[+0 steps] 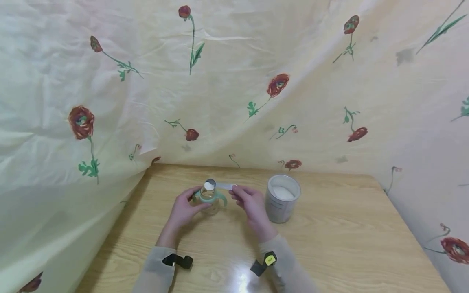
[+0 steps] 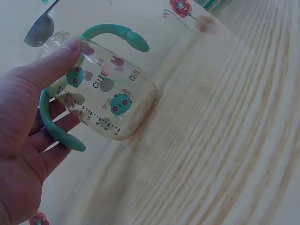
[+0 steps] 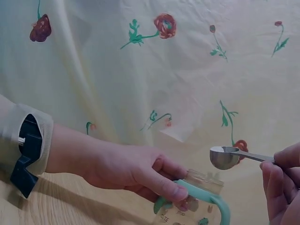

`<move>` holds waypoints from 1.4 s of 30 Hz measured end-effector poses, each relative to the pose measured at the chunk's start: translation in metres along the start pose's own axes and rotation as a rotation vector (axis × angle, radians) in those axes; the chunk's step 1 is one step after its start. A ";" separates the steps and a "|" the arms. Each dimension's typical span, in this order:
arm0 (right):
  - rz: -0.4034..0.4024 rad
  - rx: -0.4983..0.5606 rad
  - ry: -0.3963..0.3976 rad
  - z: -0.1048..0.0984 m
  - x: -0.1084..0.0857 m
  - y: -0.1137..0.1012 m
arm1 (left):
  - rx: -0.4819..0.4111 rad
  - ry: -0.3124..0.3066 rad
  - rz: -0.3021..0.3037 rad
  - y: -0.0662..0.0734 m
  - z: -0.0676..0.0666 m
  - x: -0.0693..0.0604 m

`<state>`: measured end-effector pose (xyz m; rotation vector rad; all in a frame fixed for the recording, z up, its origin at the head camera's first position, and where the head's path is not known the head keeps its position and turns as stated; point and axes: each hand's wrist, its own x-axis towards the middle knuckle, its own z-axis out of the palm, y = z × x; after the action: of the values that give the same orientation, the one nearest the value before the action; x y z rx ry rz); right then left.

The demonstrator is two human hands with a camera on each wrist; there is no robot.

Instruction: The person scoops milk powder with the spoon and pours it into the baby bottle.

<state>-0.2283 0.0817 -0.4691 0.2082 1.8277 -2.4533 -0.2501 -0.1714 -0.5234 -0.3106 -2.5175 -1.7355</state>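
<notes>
My left hand (image 1: pixel 186 206) grips a clear baby bottle (image 2: pixel 105 86) around its neck, thumb on the near side. The bottle has two mint-green handles (image 2: pixel 61 126), printed cartoon figures and measuring marks, and its mouth is uncapped. My right hand (image 1: pixel 250 201) pinches the handle of a metal measuring spoon (image 3: pixel 225 158). In the head view white powder (image 1: pixel 209 186) shows in its bowl. The spoon's bowl is level, just above the bottle's mouth. Right of my right hand stands an open grey can (image 1: pixel 280 209) with white powder inside.
The wooden table (image 1: pixel 340 219) extends to the right of the can and toward me. Behind it and on both sides hangs a pale cloth (image 1: pixel 227 97) with red flowers. Both wrists wear black straps with small devices.
</notes>
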 end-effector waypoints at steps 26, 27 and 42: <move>-0.221 -0.283 -0.001 0.004 -0.003 0.005 | -0.006 0.003 0.014 0.003 0.001 -0.002; -0.229 -0.296 -0.001 0.004 -0.003 0.006 | -0.003 0.003 0.018 0.003 0.002 -0.002; -0.425 -0.460 0.017 0.006 -0.006 0.009 | 0.017 0.006 0.053 0.002 0.002 0.000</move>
<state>-0.2218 0.0727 -0.4752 -0.2109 2.5981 -2.1582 -0.2499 -0.1693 -0.5221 -0.3680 -2.4946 -1.6927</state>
